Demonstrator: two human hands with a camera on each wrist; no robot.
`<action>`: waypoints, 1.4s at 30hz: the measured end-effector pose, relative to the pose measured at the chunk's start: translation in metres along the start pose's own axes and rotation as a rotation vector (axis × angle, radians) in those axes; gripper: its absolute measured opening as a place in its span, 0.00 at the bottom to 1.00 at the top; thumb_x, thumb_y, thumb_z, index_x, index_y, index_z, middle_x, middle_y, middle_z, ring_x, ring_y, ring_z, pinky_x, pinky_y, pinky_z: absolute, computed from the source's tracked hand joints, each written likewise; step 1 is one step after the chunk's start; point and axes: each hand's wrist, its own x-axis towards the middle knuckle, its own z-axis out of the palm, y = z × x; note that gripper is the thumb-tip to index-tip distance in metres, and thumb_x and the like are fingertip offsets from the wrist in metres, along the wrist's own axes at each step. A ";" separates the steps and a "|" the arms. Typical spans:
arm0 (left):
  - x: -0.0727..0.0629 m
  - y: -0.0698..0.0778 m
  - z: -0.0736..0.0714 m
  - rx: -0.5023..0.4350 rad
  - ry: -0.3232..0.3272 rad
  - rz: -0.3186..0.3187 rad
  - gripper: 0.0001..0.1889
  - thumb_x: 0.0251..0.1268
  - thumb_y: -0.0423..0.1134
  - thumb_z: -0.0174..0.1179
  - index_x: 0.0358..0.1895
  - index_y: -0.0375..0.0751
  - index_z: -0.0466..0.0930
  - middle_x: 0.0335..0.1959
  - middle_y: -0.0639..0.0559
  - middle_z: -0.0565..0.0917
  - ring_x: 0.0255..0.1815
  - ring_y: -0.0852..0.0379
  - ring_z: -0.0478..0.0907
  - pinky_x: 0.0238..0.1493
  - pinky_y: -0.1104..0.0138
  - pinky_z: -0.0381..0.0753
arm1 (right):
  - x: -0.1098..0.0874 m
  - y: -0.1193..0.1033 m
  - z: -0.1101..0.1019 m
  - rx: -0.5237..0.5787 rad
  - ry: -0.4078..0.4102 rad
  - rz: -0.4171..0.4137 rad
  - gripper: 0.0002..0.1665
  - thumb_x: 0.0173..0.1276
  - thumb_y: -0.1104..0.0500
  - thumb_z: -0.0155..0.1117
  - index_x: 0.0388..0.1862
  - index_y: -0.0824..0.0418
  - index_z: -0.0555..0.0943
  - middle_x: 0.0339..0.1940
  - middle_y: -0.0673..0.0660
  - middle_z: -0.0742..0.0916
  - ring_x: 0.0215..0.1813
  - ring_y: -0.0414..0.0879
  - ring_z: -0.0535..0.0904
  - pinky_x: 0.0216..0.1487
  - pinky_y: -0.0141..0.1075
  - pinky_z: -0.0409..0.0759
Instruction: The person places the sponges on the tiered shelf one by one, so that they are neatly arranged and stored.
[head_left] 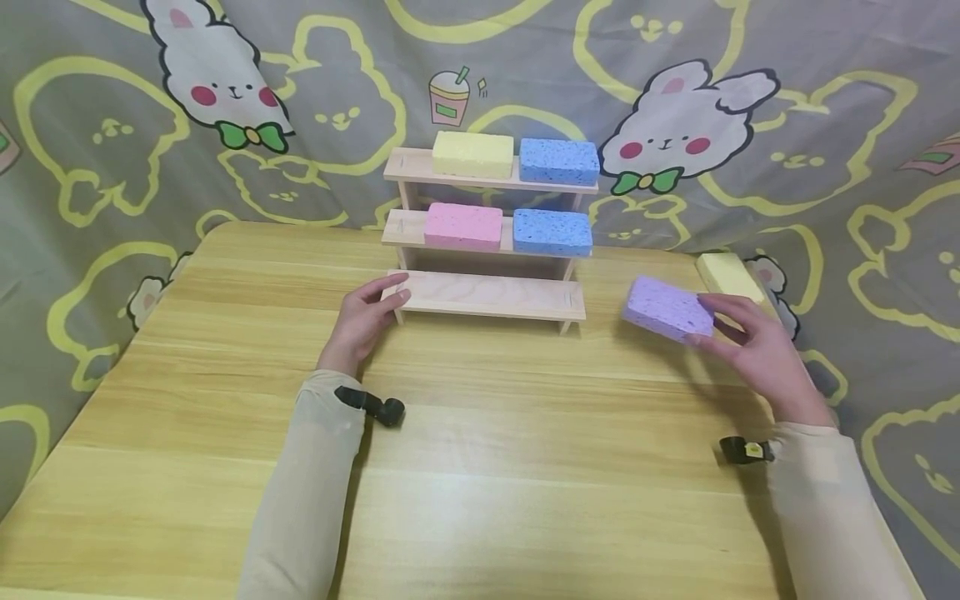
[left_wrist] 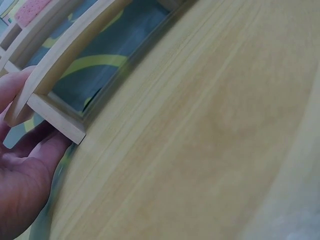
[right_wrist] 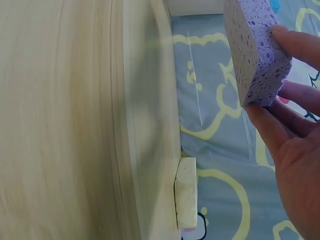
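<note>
The right grip (head_left: 767,357) pinches the purple sponge (head_left: 666,307) at its right end, thumb on the near side and fingers on the far side, holding it above the table (head_left: 525,467), right of the rack (head_left: 487,293). The left grip (head_left: 365,318) holds the left end of the rack's lowest tier, with fingers above and below the board.

To carry the sponge well, a light pinch should do, since it probably gives under pressure; a firmer squeeze could twist it. Levelling it before any contact, its long side parallel to the rack's tiers, seems wise. The left grip would best steady the rack without lifting or dragging it.

The purple sponge is a thick block with pitted faces and dark pores; it sits askew to the rack, and its free end reaches toward it.

On the rack's middle tier, the pink sponge (head_left: 462,227) lies left of a blue sponge (head_left: 552,232). On its top tier, a yellow sponge (head_left: 472,156) lies left of another blue sponge (head_left: 558,161). A loose yellow sponge (head_left: 727,277) lies well right of the rack.
</note>
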 end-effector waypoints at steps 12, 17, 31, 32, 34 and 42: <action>0.000 0.000 -0.001 0.013 0.003 0.007 0.22 0.65 0.31 0.65 0.62 0.34 0.77 0.74 0.49 0.64 0.63 0.52 0.71 0.55 0.69 0.78 | 0.004 -0.002 0.008 0.032 -0.017 -0.027 0.33 0.61 0.64 0.74 0.65 0.66 0.75 0.63 0.56 0.76 0.62 0.36 0.71 0.59 0.21 0.70; -0.001 0.000 -0.002 0.012 0.012 0.008 0.20 0.64 0.31 0.66 0.60 0.37 0.80 0.74 0.49 0.63 0.65 0.51 0.69 0.56 0.68 0.78 | 0.006 -0.005 0.011 0.039 -0.023 -0.022 0.34 0.61 0.64 0.74 0.66 0.65 0.76 0.63 0.56 0.76 0.62 0.37 0.71 0.59 0.21 0.70; 0.000 -0.001 -0.001 0.019 0.011 0.007 0.21 0.65 0.31 0.65 0.61 0.34 0.78 0.73 0.50 0.64 0.58 0.54 0.72 0.52 0.68 0.79 | 0.011 -0.017 0.018 0.012 -0.052 -0.018 0.35 0.60 0.60 0.75 0.66 0.63 0.76 0.64 0.54 0.76 0.62 0.41 0.72 0.58 0.21 0.71; 0.000 -0.001 -0.001 0.020 0.011 0.005 0.21 0.65 0.31 0.65 0.61 0.34 0.78 0.73 0.50 0.64 0.58 0.54 0.73 0.53 0.68 0.79 | 0.012 -0.018 0.019 0.009 -0.054 -0.016 0.35 0.61 0.60 0.75 0.66 0.63 0.76 0.64 0.54 0.76 0.62 0.42 0.72 0.58 0.21 0.71; -0.001 0.000 -0.001 0.021 0.007 0.005 0.22 0.65 0.31 0.65 0.62 0.33 0.77 0.74 0.50 0.63 0.58 0.54 0.72 0.53 0.69 0.79 | 0.013 -0.020 0.020 0.006 -0.057 -0.018 0.35 0.61 0.60 0.75 0.66 0.62 0.76 0.64 0.54 0.76 0.62 0.43 0.73 0.58 0.21 0.71; 0.000 -0.001 -0.001 0.015 0.000 -0.001 0.23 0.65 0.31 0.65 0.63 0.32 0.75 0.74 0.50 0.63 0.56 0.56 0.73 0.48 0.73 0.79 | 0.016 -0.025 0.024 0.014 -0.065 -0.020 0.35 0.59 0.64 0.76 0.66 0.64 0.76 0.65 0.54 0.75 0.63 0.50 0.72 0.58 0.21 0.71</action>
